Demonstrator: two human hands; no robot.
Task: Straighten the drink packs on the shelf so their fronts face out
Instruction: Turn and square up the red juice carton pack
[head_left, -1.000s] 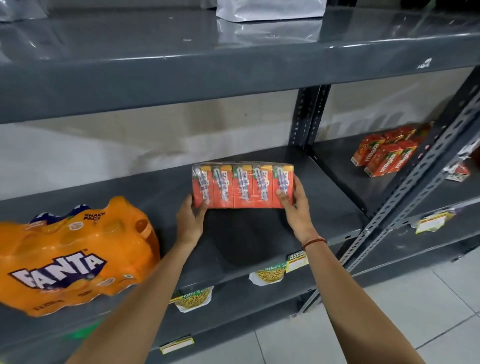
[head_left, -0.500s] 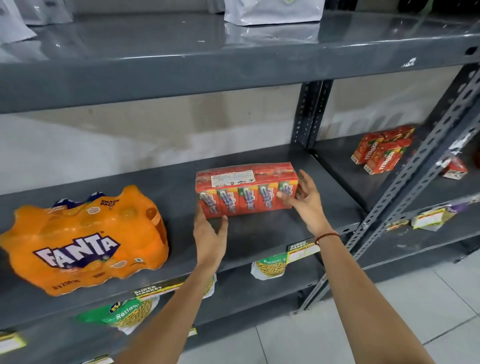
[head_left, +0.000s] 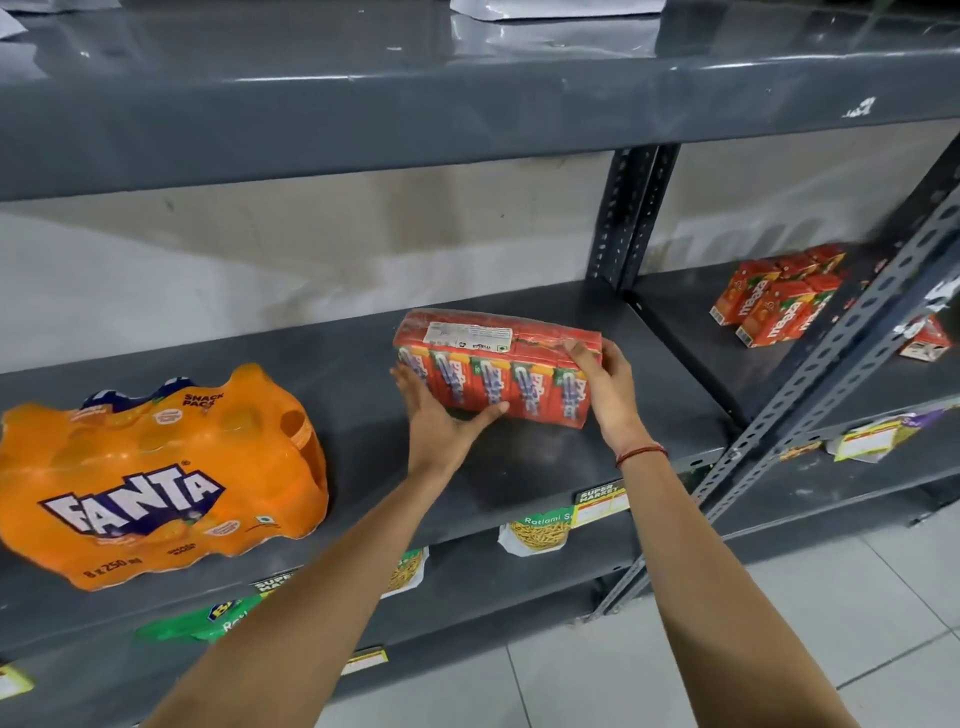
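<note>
- Red juice-carton multipack (head_left: 496, 371) is now set down on the middle shelf (head_left: 545, 462), right of centre, long side toward the aisle; carton fronts w/ logos are shown to the viewer, white label on top.
- 1 s ago the pack was held up off the shelf w/ its face tipped toward the camera; since then it has been rotated & lowered, so the printed side faces out.
- Left hand (head_left: 441, 421) is cupped under/against the near-left bottom corner, fingers spread along the front edge; a loose hold, not a tight one.
- Right hand (head_left: 602, 387) is wrapped round the right end of the pack, thumb on top; pack is held btwn both hands.
- Vs 0.5 s ago: left hand has been brought back onto the pack (it was off, just below); pack sits slightly skewed, right end nearer.
- Judged: this pack is nearly done; a small squaring nudge is prob. still needed.
- Fanta pack (head_left: 156, 478) at the left, near edge, logo already outward but tilted.
- Loose red cartons (head_left: 774, 301) on the far-right bay are angled; likely still to be straightened.
</note>
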